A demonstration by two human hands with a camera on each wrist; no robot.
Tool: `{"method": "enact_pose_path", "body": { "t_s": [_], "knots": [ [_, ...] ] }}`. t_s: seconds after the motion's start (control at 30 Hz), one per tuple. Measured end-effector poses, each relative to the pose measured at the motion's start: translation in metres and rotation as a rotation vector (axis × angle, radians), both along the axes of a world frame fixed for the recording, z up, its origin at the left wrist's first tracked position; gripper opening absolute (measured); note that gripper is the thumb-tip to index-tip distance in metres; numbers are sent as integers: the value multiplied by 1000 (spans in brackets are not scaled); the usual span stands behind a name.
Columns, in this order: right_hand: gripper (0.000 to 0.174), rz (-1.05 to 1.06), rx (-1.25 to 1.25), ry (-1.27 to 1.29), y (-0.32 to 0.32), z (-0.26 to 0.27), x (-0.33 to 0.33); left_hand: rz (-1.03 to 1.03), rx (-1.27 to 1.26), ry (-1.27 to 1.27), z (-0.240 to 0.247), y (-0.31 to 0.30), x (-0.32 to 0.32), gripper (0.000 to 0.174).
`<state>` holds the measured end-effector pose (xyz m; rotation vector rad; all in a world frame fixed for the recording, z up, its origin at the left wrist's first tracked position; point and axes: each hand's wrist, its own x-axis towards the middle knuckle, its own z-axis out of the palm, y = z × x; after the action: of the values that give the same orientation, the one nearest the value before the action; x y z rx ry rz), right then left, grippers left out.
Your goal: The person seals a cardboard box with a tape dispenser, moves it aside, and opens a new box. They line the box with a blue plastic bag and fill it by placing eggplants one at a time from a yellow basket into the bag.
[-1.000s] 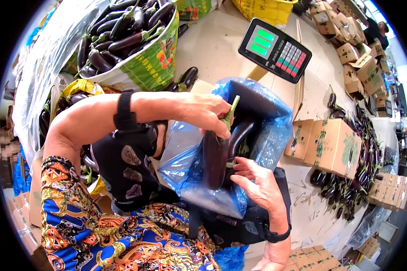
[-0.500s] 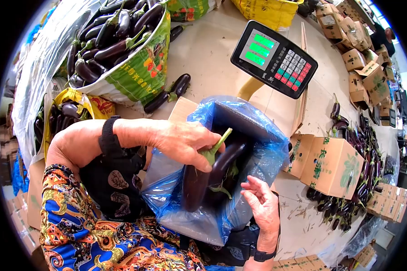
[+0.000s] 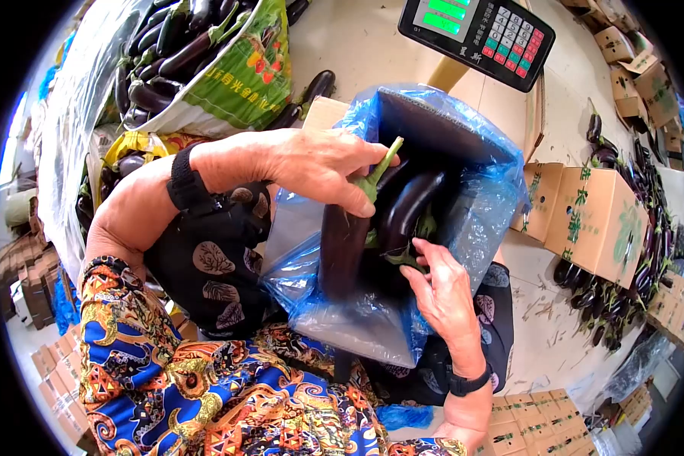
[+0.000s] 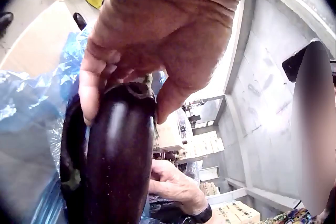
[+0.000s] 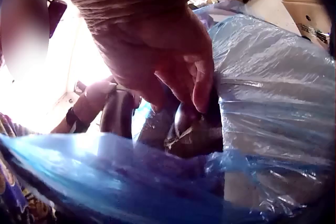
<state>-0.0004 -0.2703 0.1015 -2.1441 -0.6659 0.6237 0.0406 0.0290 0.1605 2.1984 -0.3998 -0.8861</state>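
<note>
My left hand [image 3: 319,171] grips a large dark eggplant [image 3: 342,254] just below its green stem, over the left side of a box lined with a blue plastic bag [image 3: 482,205]. In the left wrist view, fingers and thumb straddle the top of this glossy eggplant [image 4: 121,150]. Another eggplant [image 3: 414,201] lies inside the box, its stem end toward me. Close to that stem end, my right hand [image 3: 444,292] reaches in with bent, parted fingers. The right wrist view has these fingertips [image 5: 200,103] right at the eggplant, partly behind the blue plastic.
A scale display [image 3: 475,34] stands beyond the box. At upper left is a big sack [image 3: 239,87] full of eggplants. Right of me, a cardboard carton [image 3: 596,220] sits beside a long pile of eggplants [image 3: 604,304]. Loose eggplants [image 3: 318,87] lie near the sack.
The left hand's eggplant has gone from over the box's middle to its left side. My right hand drew back to the box's right edge, then came in again to the other eggplant's stem end.
</note>
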Motion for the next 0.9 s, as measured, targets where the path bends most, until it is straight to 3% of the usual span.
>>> {"method": "enact_pose_path", "body": {
  "t_s": [0.2, 0.37, 0.53, 0.63, 0.7, 0.77, 0.8, 0.9],
  "knots": [
    [59, -33, -98, -118, 20, -15, -6, -18, 37, -123, -1, -4, -5, 72],
    [51, -68, -114, -124, 15, -24, 4, 0, 43, -171, -18, -8, -12, 70],
    [40, -6, -153, 29, 21, -4, 2, 77, 151, 57, -46, -35, -17, 59],
    [37, -2, -40, -338, 27, 11, -12, 170, 114, 110, -41, -39, -16, 58],
    [48, -28, 20, -156, 27, 21, -13, 256, 27, 134, -34, -37, -13, 59],
    [56, -60, 105, 46, 30, 24, -6, 250, -75, 135, -33, -31, -6, 71],
    [69, -103, 52, 219, 31, 28, -1, 273, -136, 162, -30, -31, -6, 73],
    [73, -137, 201, 511, 32, 14, 2, 231, -194, 164, -23, -34, -2, 77]
  ]
}}
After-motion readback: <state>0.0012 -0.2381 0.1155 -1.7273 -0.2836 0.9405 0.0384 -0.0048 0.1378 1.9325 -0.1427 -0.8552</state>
